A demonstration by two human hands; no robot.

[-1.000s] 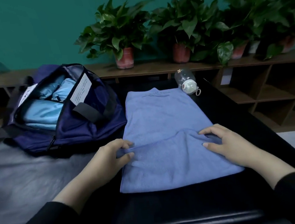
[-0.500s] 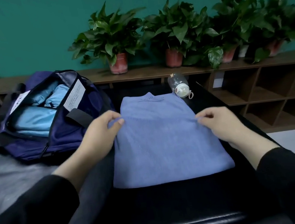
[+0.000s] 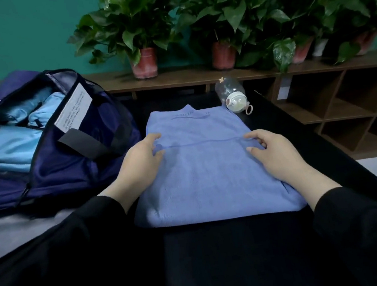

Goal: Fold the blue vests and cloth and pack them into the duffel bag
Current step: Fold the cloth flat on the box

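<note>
Dark counter carries the cloth, folded edge crosswise, pinched by both hands' fingers; bag lies left.

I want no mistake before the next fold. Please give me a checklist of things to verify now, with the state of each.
1. Left hand pinches the folded edge of the blue cloth: ok.
2. Right hand pinches the same edge: ok.
3. Fold edge straight between the hands: ok.
4. Bottle clear of the cloth: cannot tell, it lies at the far corner.
5. Duffel bag open: ok.
6. Room left in the bag: cannot tell.
</note>
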